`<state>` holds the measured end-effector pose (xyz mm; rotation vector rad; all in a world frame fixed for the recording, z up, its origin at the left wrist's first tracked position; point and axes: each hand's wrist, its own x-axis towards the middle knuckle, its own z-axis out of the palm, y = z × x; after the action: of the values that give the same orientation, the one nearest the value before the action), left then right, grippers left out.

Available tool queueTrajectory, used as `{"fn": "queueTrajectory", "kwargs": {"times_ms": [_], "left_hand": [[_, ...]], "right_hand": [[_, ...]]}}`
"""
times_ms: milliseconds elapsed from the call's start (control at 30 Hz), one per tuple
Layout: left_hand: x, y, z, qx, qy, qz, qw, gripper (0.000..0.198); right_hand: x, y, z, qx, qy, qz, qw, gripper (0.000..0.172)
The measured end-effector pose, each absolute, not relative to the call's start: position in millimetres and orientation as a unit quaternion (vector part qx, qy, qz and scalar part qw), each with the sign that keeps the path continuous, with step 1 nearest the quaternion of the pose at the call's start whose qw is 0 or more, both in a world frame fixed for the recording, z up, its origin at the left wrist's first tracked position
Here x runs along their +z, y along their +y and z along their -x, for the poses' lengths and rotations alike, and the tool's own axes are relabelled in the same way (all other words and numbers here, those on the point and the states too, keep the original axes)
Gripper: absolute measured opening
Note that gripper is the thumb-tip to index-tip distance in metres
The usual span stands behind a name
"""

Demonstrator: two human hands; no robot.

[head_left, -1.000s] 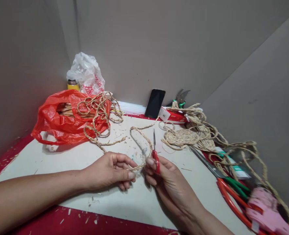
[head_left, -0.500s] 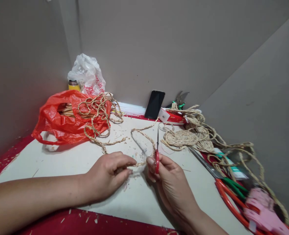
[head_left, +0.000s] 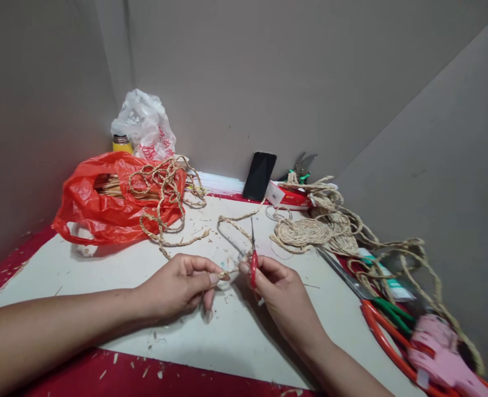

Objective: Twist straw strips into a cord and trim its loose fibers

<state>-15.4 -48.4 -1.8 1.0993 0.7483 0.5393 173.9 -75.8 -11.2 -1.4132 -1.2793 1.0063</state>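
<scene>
My left hand pinches the end of a braided straw rope between thumb and fingers, just above the white tabletop. My right hand is closed round small red-handled scissors, whose thin blades point up and away. It also touches the same rope end, right beside my left fingertips. The rope loops back across the table toward a tangle on a red plastic bag.
A white bag and yellow bottle stand behind the red bag. A black phone leans on the back wall near green-handled pruners. Woven straw coils, large orange-handled shears and a pink glue gun crowd the right side.
Both hands shifted slightly left and came closer together at the rope end. The scissors moved left with my right hand. Small straw bits lie under the hands.
</scene>
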Motion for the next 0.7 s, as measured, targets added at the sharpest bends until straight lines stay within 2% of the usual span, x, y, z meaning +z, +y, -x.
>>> {"fn": "queueTrajectory", "kwargs": {"times_ms": [200, 333, 500, 700], "left_hand": [[-1.8, -39.2, 19.2, 0.290, 0.327, -0.438, 0.786, 0.016], [-1.6, -38.2, 20.4, 0.310, 0.326, -0.426, 0.785, 0.017], [-1.1, -38.7, 20.3, 0.322, 0.337, -0.412, 0.783, 0.020], [-2.4, -39.2, 20.2, 0.331, 0.338, -0.417, 0.776, 0.022]], "right_hand": [[-2.9, -88.0, -188.3, 0.098, -0.769, 0.541, 0.326, 0.025], [-2.5, -96.7, -187.6, -0.055, -0.812, 0.530, 0.239, 0.021], [-1.4, -99.7, -183.1, -0.156, -0.803, 0.543, 0.187, 0.023], [-4.0, -99.1, -184.3, -0.195, -0.791, 0.561, 0.148, 0.027]]}}
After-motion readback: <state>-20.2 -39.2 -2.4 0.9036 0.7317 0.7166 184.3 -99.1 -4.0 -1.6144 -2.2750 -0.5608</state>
